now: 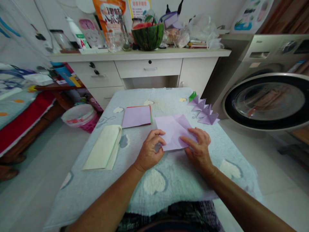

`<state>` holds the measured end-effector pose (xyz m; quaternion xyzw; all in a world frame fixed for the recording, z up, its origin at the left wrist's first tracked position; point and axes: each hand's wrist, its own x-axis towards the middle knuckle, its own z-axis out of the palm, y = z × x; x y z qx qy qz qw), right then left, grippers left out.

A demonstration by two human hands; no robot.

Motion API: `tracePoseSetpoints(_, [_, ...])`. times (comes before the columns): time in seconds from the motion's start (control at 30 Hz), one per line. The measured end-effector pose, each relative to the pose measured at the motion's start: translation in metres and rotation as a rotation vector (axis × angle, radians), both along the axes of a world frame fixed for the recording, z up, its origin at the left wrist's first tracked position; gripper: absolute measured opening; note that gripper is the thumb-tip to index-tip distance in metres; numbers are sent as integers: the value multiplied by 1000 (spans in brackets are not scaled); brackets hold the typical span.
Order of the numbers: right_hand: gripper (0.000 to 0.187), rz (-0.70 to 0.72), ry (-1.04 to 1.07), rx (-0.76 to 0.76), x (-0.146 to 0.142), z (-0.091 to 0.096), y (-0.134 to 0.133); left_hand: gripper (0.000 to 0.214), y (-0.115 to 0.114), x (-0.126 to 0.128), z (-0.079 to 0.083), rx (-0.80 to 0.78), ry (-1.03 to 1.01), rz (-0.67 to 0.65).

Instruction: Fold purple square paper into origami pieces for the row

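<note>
A square sheet of purple origami paper (172, 130) with crease lines lies between my hands, slightly raised at its near edge. My left hand (153, 148) pinches its near left corner between thumb and fingers. On the right side, my right hand (198, 145) grips the paper's edge, fingers on top and thumb beneath. Behind and to the left rests a stack of square paper (136, 116), purple on top with red and green edges showing. Several folded purple paper pieces (205, 111) stand in a row at the far right, with a green folded piece (192, 96) at the back.
A folded pale-green cloth or paper (103, 148) lies at the left of the cloth-covered table (145, 180). Beyond stands a white cabinet (96, 72) holding a cut watermelon (147, 37). To the right is a washing machine (270, 90) with its door swung out; a pink bin (82, 117) stands left.
</note>
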<state>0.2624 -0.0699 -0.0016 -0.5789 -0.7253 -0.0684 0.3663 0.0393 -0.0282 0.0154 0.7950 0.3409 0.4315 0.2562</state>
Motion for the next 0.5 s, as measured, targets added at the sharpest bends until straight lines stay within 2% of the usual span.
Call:
tracePoseSetpoints(0.1, [29, 6, -55, 4, -2, 2, -1, 30, 7, 1, -6, -47, 83, 3])
tracePoseSetpoints(0.23, [23, 85, -161, -103, -5, -1, 1, 35, 14, 0, -18, -63, 297, 52])
tracePoseSetpoints(0.33, [24, 158, -179, -169, -6, -3, 3, 34, 13, -2, -21, 51, 388, 82])
tracePoseSetpoints(0.5, [20, 280, -142, -211, -6, 2, 2, 19, 5, -2, -14, 239, 488, 86])
